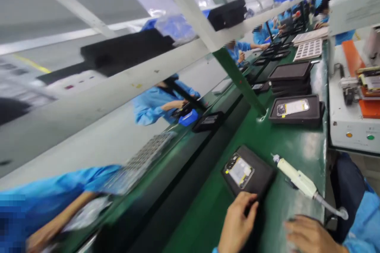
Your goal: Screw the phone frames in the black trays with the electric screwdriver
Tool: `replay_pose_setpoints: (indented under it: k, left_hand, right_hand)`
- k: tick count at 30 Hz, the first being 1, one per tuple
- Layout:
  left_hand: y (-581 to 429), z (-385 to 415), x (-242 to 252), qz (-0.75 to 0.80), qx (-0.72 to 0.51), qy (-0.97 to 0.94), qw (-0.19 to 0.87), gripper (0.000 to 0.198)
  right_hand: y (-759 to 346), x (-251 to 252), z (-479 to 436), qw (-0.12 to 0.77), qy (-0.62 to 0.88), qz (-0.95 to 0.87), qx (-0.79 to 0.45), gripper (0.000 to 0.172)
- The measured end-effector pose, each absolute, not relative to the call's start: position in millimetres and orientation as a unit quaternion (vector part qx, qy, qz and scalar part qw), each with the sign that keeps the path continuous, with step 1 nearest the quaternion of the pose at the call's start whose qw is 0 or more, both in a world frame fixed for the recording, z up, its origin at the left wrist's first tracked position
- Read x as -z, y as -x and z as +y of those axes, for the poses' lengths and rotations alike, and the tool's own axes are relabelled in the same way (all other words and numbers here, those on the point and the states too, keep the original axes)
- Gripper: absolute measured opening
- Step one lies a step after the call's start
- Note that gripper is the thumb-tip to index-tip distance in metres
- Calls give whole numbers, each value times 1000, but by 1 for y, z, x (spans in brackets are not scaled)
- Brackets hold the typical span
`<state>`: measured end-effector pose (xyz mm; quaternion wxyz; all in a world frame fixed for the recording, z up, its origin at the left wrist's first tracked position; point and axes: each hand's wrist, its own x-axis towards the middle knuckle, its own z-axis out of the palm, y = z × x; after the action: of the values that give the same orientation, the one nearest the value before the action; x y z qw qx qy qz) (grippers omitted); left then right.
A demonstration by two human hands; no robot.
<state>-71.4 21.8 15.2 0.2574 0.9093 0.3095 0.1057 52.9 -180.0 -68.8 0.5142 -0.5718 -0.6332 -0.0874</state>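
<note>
A shallow black foam tray [263,174] lies at an angle on the green bench, with an opened phone body [240,172] on it, its pale inner part and camera end facing up. My left hand [237,221] is at the tray's near edge, its fingers bent over that edge and its thumb to the right. To the right of the tray lies a cream electric screwdriver [298,178], its tip pointing away from me and its cable running toward the bench edge. My right hand [311,235], blurred by motion, is below the screwdriver with fingers extended and nothing visible in them.
Another tray [297,118] holding a phone body sits farther along, before a stack of black trays [289,77]. A green post [240,83] rises from the bench. A dark conveyor strip [190,170] runs along the left. A white machine [353,126] stands right. Co-workers in blue sit opposite.
</note>
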Motion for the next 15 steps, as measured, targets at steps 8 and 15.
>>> replay_pose_setpoints:
  k: [8, 15]
  left_hand:
    - [115, -119, 8, 410, -169, -723, 529, 20]
    - [147, -64, 28, 494, -297, -385, 720, 41]
  right_hand:
    - [-82, 17, -147, 285, 546, -782, -102, 48]
    - [-77, 38, -113, 188, 530, -827, -25, 35]
